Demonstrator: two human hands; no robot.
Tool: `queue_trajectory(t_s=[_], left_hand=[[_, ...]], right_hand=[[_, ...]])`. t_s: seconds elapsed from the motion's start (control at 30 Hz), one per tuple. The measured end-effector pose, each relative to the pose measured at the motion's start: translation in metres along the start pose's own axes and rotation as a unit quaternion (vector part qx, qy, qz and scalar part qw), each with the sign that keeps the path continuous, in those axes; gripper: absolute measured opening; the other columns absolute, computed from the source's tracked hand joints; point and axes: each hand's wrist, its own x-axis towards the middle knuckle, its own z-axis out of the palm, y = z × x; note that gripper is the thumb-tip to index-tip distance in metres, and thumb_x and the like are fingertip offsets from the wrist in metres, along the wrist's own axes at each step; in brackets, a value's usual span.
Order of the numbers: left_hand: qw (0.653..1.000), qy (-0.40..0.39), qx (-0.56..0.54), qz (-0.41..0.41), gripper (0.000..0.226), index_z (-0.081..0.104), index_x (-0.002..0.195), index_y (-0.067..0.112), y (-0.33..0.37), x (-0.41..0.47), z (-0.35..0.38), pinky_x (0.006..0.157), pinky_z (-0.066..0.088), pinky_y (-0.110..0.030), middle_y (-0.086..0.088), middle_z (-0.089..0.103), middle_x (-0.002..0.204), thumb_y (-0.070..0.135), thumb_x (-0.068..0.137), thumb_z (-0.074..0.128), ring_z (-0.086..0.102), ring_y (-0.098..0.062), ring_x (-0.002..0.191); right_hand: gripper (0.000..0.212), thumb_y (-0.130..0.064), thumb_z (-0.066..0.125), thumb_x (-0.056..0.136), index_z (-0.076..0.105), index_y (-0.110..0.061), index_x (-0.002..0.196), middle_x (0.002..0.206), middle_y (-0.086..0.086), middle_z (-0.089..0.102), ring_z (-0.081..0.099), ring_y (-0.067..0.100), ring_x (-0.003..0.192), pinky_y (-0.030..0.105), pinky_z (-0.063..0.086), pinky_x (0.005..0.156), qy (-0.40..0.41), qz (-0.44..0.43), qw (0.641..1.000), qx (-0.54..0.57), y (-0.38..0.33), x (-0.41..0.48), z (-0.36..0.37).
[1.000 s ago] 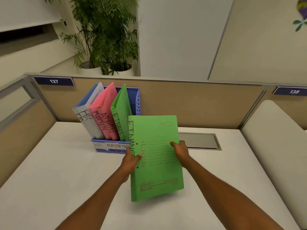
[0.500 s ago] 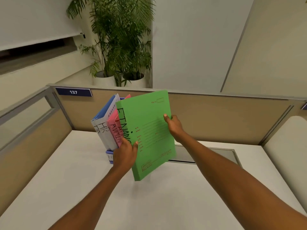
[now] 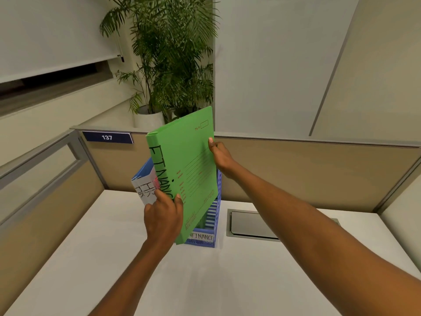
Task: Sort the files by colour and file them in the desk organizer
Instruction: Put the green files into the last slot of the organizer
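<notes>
I hold a green file [image 3: 189, 169] marked FINANCE upright over the blue desk organizer [image 3: 213, 221], its lower corner at the organizer's front. My left hand [image 3: 164, 215] grips the file's lower spine edge. My right hand [image 3: 219, 156] pinches its right edge higher up. The organizer's front label [image 3: 202, 237] reads FINANCE at its right slot. Behind the green file, a blue-and-white file [image 3: 145, 183] marked HR leans left in the organizer, and a sliver of a pink file [image 3: 156, 181] shows beside it. Other files are hidden by the green one.
The white desk [image 3: 91, 258] is walled by tan partitions [image 3: 296, 174] at the back and left, with a sign reading 137 [image 3: 107, 137]. A grey cable hatch [image 3: 252, 224] lies right of the organizer. Potted plants [image 3: 168, 65] stand beyond the partition.
Both hands have lifted the green file from low over the desk and carried it away from me, up over the organizer's right slot. It now stands more upright and hides the other files.
</notes>
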Motion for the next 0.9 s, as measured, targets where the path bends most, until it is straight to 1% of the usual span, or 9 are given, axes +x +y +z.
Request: queue_trajectory(t_s=[0.1, 0.17, 0.23, 0.33, 0.47, 0.53, 0.6, 0.73, 0.9], left_hand=[[1.000, -0.007, 0.014, 0.016, 0.034, 0.047, 0.100, -0.010, 0.005, -0.005, 0.002, 0.057, 0.048, -0.039, -0.023, 0.069, 0.081, 0.023, 0.095, 0.053, 0.063, -0.039, 0.059], [1.000, -0.013, -0.004, 0.003, 0.035, 0.046, 0.101, -0.009, 0.009, -0.007, 0.004, 0.055, 0.051, -0.039, -0.025, 0.068, 0.081, 0.025, 0.096, 0.051, 0.063, -0.039, 0.061], [0.999, -0.035, -0.014, -0.035, 0.038, 0.042, 0.106, -0.004, 0.014, -0.008, 0.008, 0.058, 0.055, -0.043, -0.023, 0.068, 0.084, 0.033, 0.098, 0.042, 0.065, -0.039, 0.066], [0.997, -0.058, -0.003, -0.053, 0.043, 0.040, 0.114, -0.002, 0.019, -0.008, 0.020, 0.062, 0.056, -0.041, -0.016, 0.069, 0.084, 0.038, 0.100, 0.033, 0.068, -0.034, 0.071], [0.993, -0.089, 0.025, -0.075, 0.048, 0.040, 0.124, -0.004, 0.026, -0.008, 0.042, 0.057, 0.050, -0.034, -0.009, 0.069, 0.082, 0.037, 0.102, 0.027, 0.069, -0.026, 0.073], [0.990, -0.100, 0.000, -0.096, 0.053, 0.034, 0.131, -0.008, 0.030, -0.008, 0.053, 0.056, 0.047, -0.032, -0.009, 0.069, 0.083, 0.036, 0.102, 0.028, 0.069, -0.027, 0.075], [0.986, -0.106, -0.042, -0.122, 0.053, 0.034, 0.130, -0.010, 0.034, -0.008, 0.064, 0.059, 0.048, -0.034, -0.012, 0.069, 0.086, 0.035, 0.102, 0.031, 0.069, -0.032, 0.080], [0.972, -0.105, -0.121, -0.171, 0.054, 0.034, 0.129, -0.010, 0.040, -0.010, 0.083, 0.059, 0.045, -0.034, -0.018, 0.069, 0.093, 0.037, 0.101, 0.035, 0.068, -0.037, 0.085], [0.958, -0.057, -0.198, -0.199, 0.048, 0.048, 0.120, -0.007, 0.037, -0.010, 0.100, 0.057, 0.044, -0.030, -0.024, 0.070, 0.097, 0.035, 0.098, 0.049, 0.068, -0.039, 0.080]], right_hand=[[0.073, -0.062, 0.025, 0.098, 0.035, -0.007, 0.146, 0.154, 0.016, 0.037, 0.036, 0.032, 0.141, 0.045, 0.031, 0.112, -0.014, -0.021, 1.000, 0.005, -0.009, 0.008, 0.007], [0.073, -0.060, 0.025, 0.099, 0.031, -0.008, 0.149, 0.156, 0.015, 0.034, 0.033, 0.032, 0.143, 0.044, 0.030, 0.112, -0.021, -0.031, 0.999, 0.013, -0.012, 0.013, 0.012], [0.072, -0.059, 0.024, 0.099, 0.032, -0.006, 0.147, 0.155, 0.017, 0.036, 0.036, 0.033, 0.141, 0.042, 0.032, 0.107, -0.019, -0.034, 0.999, 0.012, -0.014, 0.021, 0.016], [0.070, -0.058, 0.023, 0.100, 0.033, -0.003, 0.144, 0.151, 0.019, 0.038, 0.039, 0.033, 0.137, 0.037, 0.033, 0.098, -0.012, -0.032, 0.999, 0.011, -0.014, 0.032, 0.016], [0.070, -0.056, 0.022, 0.101, 0.033, -0.003, 0.145, 0.153, 0.019, 0.037, 0.036, 0.033, 0.139, 0.039, 0.033, 0.103, -0.005, -0.022, 0.999, 0.031, -0.013, 0.041, 0.014], [0.069, -0.056, 0.022, 0.101, 0.034, -0.003, 0.145, 0.153, 0.018, 0.037, 0.037, 0.033, 0.139, 0.037, 0.032, 0.100, 0.002, -0.017, 0.999, 0.038, -0.012, 0.045, 0.013], [0.069, -0.055, 0.022, 0.102, 0.035, -0.002, 0.144, 0.152, 0.019, 0.038, 0.037, 0.033, 0.138, 0.035, 0.031, 0.098, 0.006, -0.016, 0.999, 0.042, -0.009, 0.047, 0.013], [0.066, -0.055, 0.023, 0.101, 0.033, -0.007, 0.147, 0.154, 0.018, 0.036, 0.034, 0.034, 0.141, 0.044, 0.031, 0.109, 0.003, -0.028, 0.998, 0.047, 0.004, 0.053, 0.013], [0.059, -0.058, 0.024, 0.100, 0.026, -0.022, 0.147, 0.154, 0.014, 0.035, 0.036, 0.033, 0.140, 0.052, 0.032, 0.113, -0.028, -0.046, 0.998, 0.034, 0.019, 0.059, 0.014]])
